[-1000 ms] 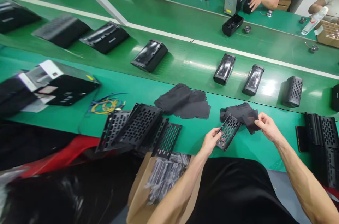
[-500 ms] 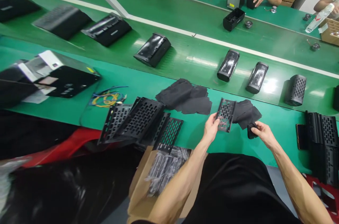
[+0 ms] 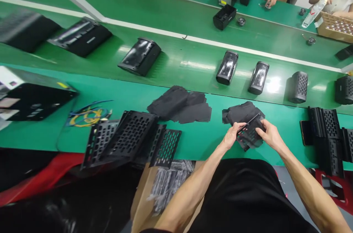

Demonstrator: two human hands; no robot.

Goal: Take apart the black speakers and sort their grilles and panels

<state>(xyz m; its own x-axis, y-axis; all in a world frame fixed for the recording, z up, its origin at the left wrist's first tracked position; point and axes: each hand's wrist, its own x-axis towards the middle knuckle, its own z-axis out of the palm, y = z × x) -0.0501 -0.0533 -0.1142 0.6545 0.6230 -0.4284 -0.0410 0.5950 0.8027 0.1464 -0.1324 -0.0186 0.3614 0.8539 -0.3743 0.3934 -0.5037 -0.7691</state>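
A black perforated speaker grille is tilted between my two hands above the near edge of the bench. My left hand pinches its left end. Against the grille lies a thin black cloth sheet, with grille holes faintly visible through it. My right hand grips the sheet at the grille's right side, thumb on top; its other fingers are partly hidden. Just behind the hands is a small pile of black cloth sheets. A larger pile of sheets spreads out to the left.
Several loose grilles are stacked at left, above an open carton of plastic-wrapped pieces. More grilles and a phone sit at right. Black speaker housings stand along the green belt. Two people work across it.
My right hand has brought the cloth sheet leftward onto the grille. My left hand has turned and tilted the grille. The view has swung right, and a co-worker's hand has moved to the far bench.
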